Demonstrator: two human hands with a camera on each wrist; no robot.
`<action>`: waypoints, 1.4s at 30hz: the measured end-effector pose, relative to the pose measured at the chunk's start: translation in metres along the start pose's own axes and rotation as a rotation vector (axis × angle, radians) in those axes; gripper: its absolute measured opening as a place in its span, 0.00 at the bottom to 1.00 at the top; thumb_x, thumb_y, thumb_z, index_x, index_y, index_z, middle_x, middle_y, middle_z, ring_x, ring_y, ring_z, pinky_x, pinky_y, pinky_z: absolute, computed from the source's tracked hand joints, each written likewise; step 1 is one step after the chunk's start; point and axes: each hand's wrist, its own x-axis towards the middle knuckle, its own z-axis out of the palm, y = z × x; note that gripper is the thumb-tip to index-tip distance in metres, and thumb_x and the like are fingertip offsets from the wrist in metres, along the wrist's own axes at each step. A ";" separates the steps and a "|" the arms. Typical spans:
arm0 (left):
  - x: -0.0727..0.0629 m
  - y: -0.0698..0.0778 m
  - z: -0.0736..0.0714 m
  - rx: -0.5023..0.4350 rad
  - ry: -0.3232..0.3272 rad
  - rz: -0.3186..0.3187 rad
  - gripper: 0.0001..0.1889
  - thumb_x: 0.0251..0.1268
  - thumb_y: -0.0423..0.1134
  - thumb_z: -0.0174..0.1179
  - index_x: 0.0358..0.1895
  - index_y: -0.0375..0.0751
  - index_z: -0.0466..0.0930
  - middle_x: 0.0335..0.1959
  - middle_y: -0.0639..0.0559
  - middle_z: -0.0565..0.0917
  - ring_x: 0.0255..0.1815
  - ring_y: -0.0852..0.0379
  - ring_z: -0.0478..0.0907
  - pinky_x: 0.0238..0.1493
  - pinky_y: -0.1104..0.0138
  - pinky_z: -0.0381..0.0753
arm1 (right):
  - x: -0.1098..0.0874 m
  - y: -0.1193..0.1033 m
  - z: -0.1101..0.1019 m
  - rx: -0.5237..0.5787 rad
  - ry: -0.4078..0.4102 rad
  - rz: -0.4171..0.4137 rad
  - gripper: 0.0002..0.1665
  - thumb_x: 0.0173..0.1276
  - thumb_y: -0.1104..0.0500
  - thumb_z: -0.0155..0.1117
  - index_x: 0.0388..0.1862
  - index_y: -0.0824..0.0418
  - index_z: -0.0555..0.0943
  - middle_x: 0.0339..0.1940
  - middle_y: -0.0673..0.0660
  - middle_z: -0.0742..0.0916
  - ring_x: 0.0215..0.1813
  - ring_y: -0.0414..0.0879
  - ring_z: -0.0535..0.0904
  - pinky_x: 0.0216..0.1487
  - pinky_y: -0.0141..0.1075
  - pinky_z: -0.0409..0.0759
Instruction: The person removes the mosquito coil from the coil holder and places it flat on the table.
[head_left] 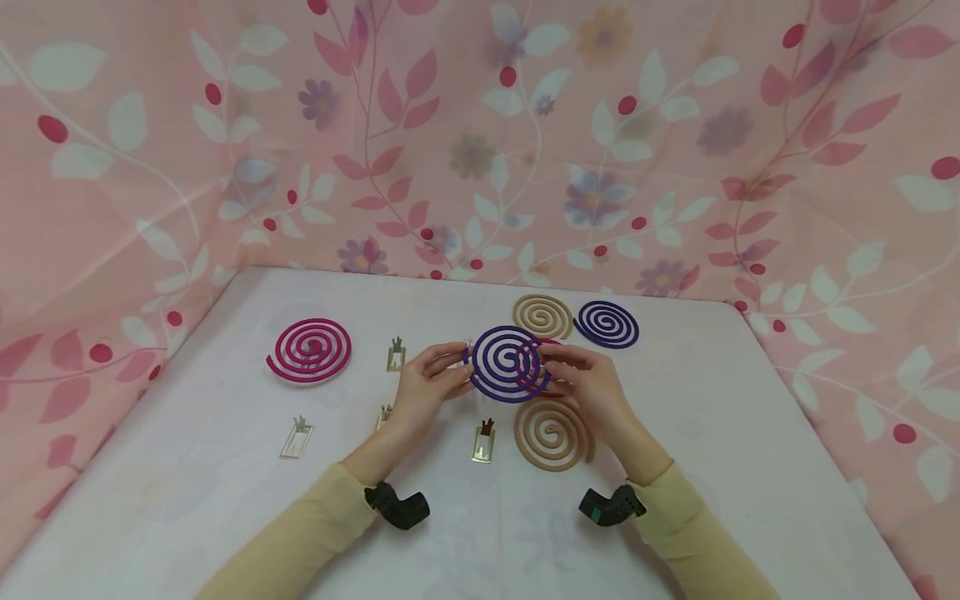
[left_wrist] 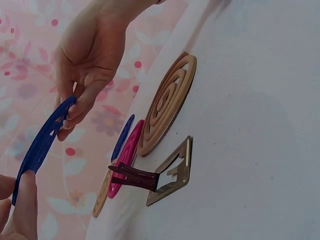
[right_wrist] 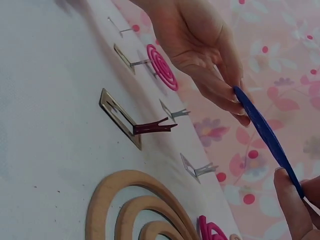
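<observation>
While both hands hold it up, the blue coil (head_left: 510, 360) hangs above the table (head_left: 712, 458), its broad face tilted toward the head. The left hand (head_left: 431, 379) pinches its left rim between thumb and fingers; the right hand (head_left: 592, 383) pinches the right rim likewise, each grip parted only by the strand's thickness. Light, even pressure at opposite sides should serve best, since so thin a spiral looks likely to flex or snap if one wrist twists harder. Whether it is one strand or two nested, I cannot tell, so slow, small movements seem wise.

Beneath, nearer the person, lies a tan coil (head_left: 551, 431), with a dark-pronged stand (head_left: 487, 428) to its left. A pink coil (left_wrist: 131, 142) lies beyond it; farther back are a second tan coil (head_left: 542, 317) and a second blue coil (head_left: 606, 323), side by side.
</observation>
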 end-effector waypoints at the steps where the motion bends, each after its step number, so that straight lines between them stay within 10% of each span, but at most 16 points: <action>1: 0.001 0.000 0.002 -0.008 0.006 0.004 0.21 0.67 0.26 0.61 0.63 0.35 0.75 0.61 0.36 0.80 0.48 0.57 0.85 0.48 0.64 0.86 | 0.001 0.000 -0.002 -0.009 0.000 -0.007 0.20 0.74 0.69 0.56 0.62 0.74 0.76 0.46 0.50 0.86 0.40 0.39 0.84 0.44 0.32 0.87; 21: 0.033 -0.010 0.045 -0.088 0.015 0.065 0.21 0.65 0.24 0.62 0.62 0.29 0.75 0.58 0.34 0.82 0.40 0.60 0.86 0.43 0.66 0.87 | 0.014 -0.002 -0.043 0.016 0.048 -0.035 0.25 0.74 0.69 0.56 0.68 0.74 0.70 0.44 0.45 0.88 0.42 0.37 0.84 0.45 0.31 0.86; 42: 0.034 -0.010 0.058 -0.106 0.025 0.032 0.21 0.66 0.27 0.63 0.61 0.31 0.76 0.58 0.37 0.82 0.41 0.60 0.85 0.48 0.62 0.87 | 0.017 -0.007 -0.056 0.057 0.032 -0.026 0.27 0.74 0.70 0.56 0.69 0.76 0.67 0.43 0.44 0.89 0.43 0.36 0.86 0.45 0.32 0.87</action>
